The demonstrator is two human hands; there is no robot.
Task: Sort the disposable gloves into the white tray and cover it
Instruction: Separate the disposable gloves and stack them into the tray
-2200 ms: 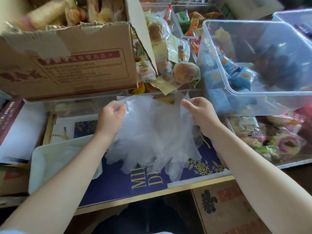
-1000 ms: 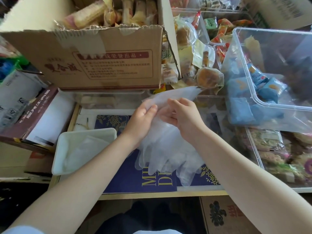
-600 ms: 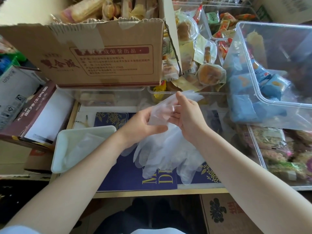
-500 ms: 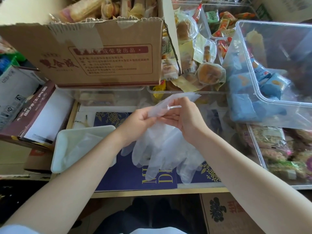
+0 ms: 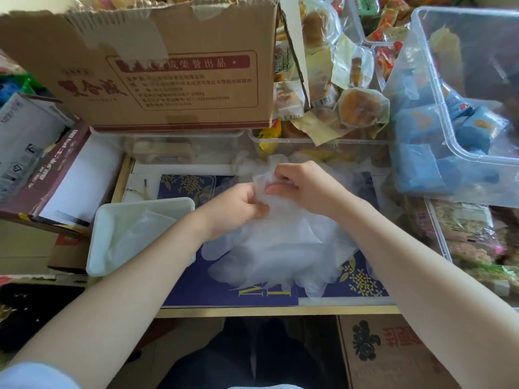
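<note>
Left hand (image 5: 238, 209) and right hand (image 5: 303, 186): both grips closed on the cuff end of the disposable gloves (image 5: 280, 248). Fingers curled, pinching the translucent film between them; hands are touching or nearly so, w/ the right slightly farther from the body than the left.

Glove position rel. to grip: the bunched cuff sits at the fingertips, above the pile. The rest of the stack fans out toward the person, below both wrists, glove fingers spread on the blue printed board (image 5: 252, 293). Part of the pile is hidden under the left forearm.

White tray (image 5: 95, 248): on the bench just left of the left wrist, uncovered. Some translucent film lies inside it. The left forearm crosses the tray's near right corner. Tray and glove pile sit close together; contact betw. them cannot be judged, as the arm covers the gap.

Surroundings:
- Cardboard box (image 5: 168, 80) w/ red print, behind the tray, packed w/ snacks.
- Clear bin (image 5: 320, 141) directly behind the hands, holding wrapped pastries.
- Large clear tub (image 5: 421, 80) to the right, tilted, w/ blue packets inside.
- Maroon-edged box (image 5: 45, 169) at left, beside the tray.
- Second cardboard box (image 5: 393, 355) below the bench edge, at right.
</note>
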